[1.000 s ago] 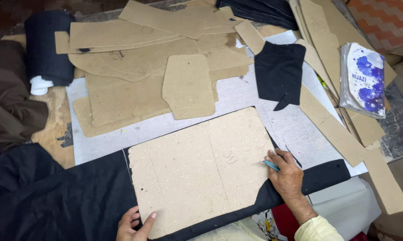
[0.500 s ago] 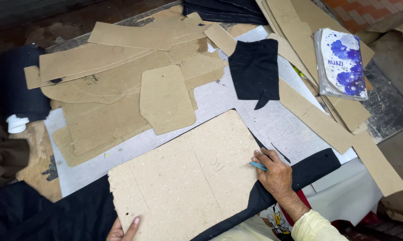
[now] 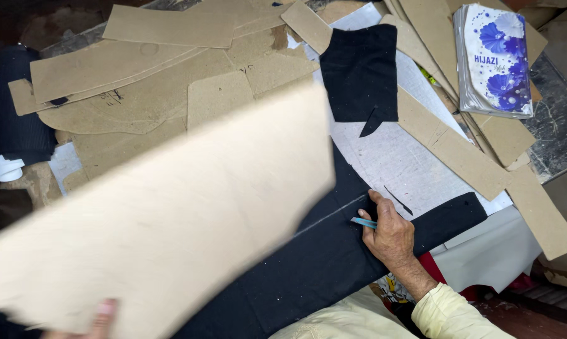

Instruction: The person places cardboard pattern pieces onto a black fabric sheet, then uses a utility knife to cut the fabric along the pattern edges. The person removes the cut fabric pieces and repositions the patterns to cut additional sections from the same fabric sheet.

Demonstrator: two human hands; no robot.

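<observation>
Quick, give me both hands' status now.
Left hand: closed on the blurred cardboard pattern, lifting it.
Right hand: closed on a blue chalk piece, resting on black fabric.

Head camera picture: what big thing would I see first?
A big tan cardboard pattern, blurred and lifted, fills the lower left, with the left hand at its bottom edge. To its right, the right hand holds a blue chalk on black cloth.

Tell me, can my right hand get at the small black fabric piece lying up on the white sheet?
Probably yes: the right hand has bare white sheet between it and the black fabric piece, though it holds a blue marker.
</observation>
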